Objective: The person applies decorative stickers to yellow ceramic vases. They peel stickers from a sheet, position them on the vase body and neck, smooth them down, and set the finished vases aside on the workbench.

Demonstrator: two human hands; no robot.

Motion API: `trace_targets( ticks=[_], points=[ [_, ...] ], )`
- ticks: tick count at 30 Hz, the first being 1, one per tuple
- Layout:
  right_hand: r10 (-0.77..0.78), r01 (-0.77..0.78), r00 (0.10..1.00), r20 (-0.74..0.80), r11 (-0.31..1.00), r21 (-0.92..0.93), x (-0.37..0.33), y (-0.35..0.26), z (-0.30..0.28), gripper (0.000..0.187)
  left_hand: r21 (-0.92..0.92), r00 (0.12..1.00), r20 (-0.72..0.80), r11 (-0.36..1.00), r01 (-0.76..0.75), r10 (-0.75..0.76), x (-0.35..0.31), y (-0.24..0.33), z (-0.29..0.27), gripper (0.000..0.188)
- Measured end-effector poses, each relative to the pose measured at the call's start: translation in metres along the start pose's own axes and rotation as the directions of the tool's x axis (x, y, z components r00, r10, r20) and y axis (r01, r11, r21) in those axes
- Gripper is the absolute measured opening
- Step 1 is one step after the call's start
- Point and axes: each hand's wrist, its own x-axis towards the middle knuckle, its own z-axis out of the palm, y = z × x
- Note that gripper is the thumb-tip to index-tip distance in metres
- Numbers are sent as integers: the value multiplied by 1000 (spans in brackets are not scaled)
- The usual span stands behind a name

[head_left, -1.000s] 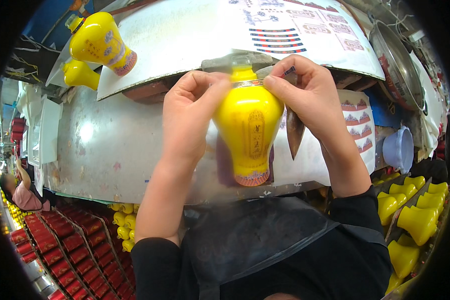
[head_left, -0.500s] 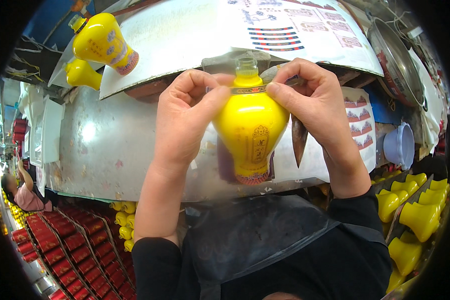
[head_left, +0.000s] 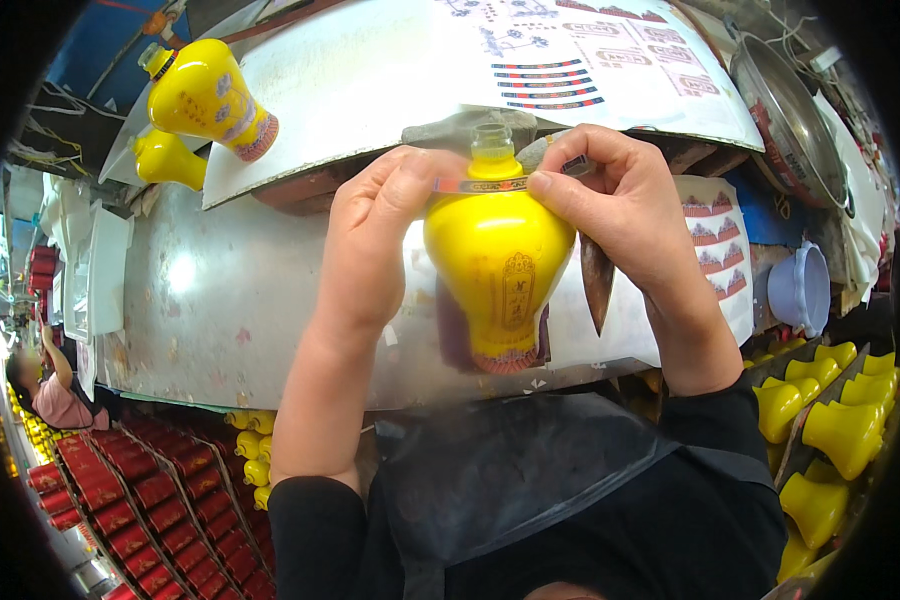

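Note:
A glossy yellow bottle (head_left: 495,245) with a clear glass neck stands in front of me, a printed panel on its face and a patterned band at its foot. A narrow dark-and-red decal strip (head_left: 483,186) runs across the base of its neck. My right hand (head_left: 620,190) pinches the strip at the right shoulder, thumb in front, with a loose end showing above the fingers. My left hand (head_left: 375,225) is closed at the strip's left end, thumb against the fingers; part of its grip is hidden.
A pointed dark blade (head_left: 597,285) lies by my right wrist. Decal sheets lie on the white board (head_left: 350,80) and on the right (head_left: 715,240). Two yellow bottles (head_left: 205,100) lie at the far left. A lilac bucket (head_left: 798,290) and racked yellow bottles (head_left: 840,430) are at right; a person (head_left: 55,385) works far left.
My left thumb has come off the bottle's left shoulder and the hand has shifted slightly left, baring more of the strip. My right hand keeps nearly the same place.

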Motion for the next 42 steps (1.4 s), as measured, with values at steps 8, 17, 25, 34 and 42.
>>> trace_targets(
  ticks=[8,17,25,34,42],
  points=[
    [13,-13,1000,6,1000,19,2,2,0,15,27,991,-101,995,94,-91,0,4,13,13],
    [-74,74,997,2,995,-62,10,8,0,19,27,985,-146,995,96,-91,5,3,19,8],
    [35,-37,998,44,998,51,14,-9,-7,20,114,987,-160,992,51,-33,3,5,25,8],
    [-58,61,998,22,970,-235,14,-11,0,24,162,987,-160,986,27,-1,-5,9,30,8],
    [-157,162,986,61,984,-80,13,-1,-2,21,112,990,-139,993,33,-18,-6,10,22,7]
  ],
)
